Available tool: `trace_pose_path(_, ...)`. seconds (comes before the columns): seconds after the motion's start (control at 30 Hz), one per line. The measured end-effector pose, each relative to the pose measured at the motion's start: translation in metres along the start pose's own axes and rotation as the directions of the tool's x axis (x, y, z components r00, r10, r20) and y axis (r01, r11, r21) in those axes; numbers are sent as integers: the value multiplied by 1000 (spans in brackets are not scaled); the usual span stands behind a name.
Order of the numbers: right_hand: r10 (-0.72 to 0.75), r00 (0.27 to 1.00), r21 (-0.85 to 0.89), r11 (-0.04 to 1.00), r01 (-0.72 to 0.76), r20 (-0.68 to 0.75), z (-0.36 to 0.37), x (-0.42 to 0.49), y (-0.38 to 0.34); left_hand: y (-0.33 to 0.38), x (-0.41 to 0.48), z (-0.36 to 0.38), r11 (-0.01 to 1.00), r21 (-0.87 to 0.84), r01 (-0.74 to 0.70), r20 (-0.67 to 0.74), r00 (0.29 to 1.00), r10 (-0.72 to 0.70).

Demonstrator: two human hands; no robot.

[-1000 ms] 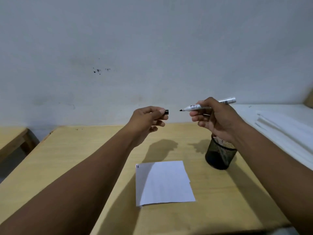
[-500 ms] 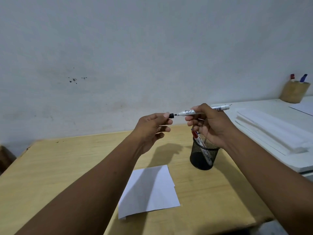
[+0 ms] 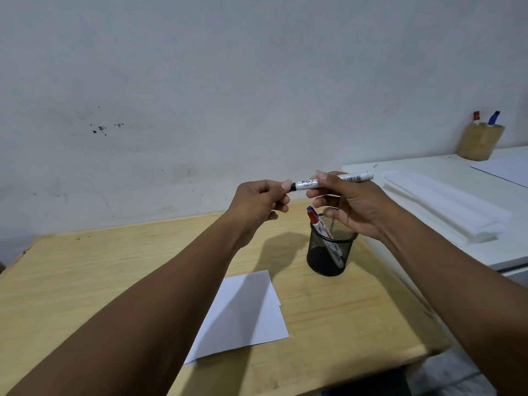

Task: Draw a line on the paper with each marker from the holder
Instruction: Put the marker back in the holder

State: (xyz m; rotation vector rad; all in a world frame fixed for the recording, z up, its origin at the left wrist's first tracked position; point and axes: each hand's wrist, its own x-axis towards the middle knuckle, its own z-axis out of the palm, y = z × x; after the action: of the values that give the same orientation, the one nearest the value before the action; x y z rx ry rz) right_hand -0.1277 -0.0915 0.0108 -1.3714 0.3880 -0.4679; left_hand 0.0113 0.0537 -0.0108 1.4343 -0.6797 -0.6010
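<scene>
Black marker (image 3: 334,180): right hand (image 3: 351,207) is pinching the barrel above the holder (image 3: 331,250), steadying it. Left hand (image 3: 263,204) fingers are pinching the cap (image 3: 293,186) onto its tip, seemingly recapping.

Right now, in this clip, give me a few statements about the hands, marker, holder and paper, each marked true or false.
1. Both hands hold the marker in the air. True.
2. The paper lies inside the mesh holder. False: it lies flat on the wooden table, beside the holder.
3. The mesh holder is empty. False: a red-capped and a blue-capped marker stand in it.
4. The left hand pinches the marker's black cap end. True.
5. The right hand rests on the paper. False: it grips the marker's barrel.
</scene>
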Motion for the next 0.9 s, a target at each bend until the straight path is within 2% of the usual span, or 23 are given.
trace_pose_path(0.07,14,999,-61,998,-17,-52,-16,1,-5,-1,1,1,993,113,-44,-23,999,47)
trace_pose_path(0.17,-9,967,-230,972,-52,-256,-45,4,-14,1,4,1,974,208,-90,-46,994,101)
trace_pose_path(0.23,-75,942,-448,890,-84,-328,-60,4,-14,3,8,2,943,312,-118,-29,991,134)
trace_pose_path(0.3,-118,938,-570,816,-96,-326,-68,1,-11,3,12,7,889,426,-167,4,983,183)
trace_pose_path(0.37,-115,941,-594,797,-104,-319,-69,-1,-7,3,14,15,798,558,-228,52,969,240)
trace_pose_path(0.43,-102,945,-604,789,-114,-312,-68,-2,-5,4,15,25,740,618,-265,96,960,263)
trace_pose_path(0.67,-117,954,-626,775,-85,-275,-58,2,0,-1,17,49,698,680,-225,161,974,158)
trace_pose_path(0.83,-138,962,-631,775,-44,-237,-54,5,1,-7,22,52,688,705,-169,104,985,136)
trace_pose_path(0.9,-141,964,-629,776,-34,-226,-53,6,1,-10,24,53,726,680,-104,51,994,94)
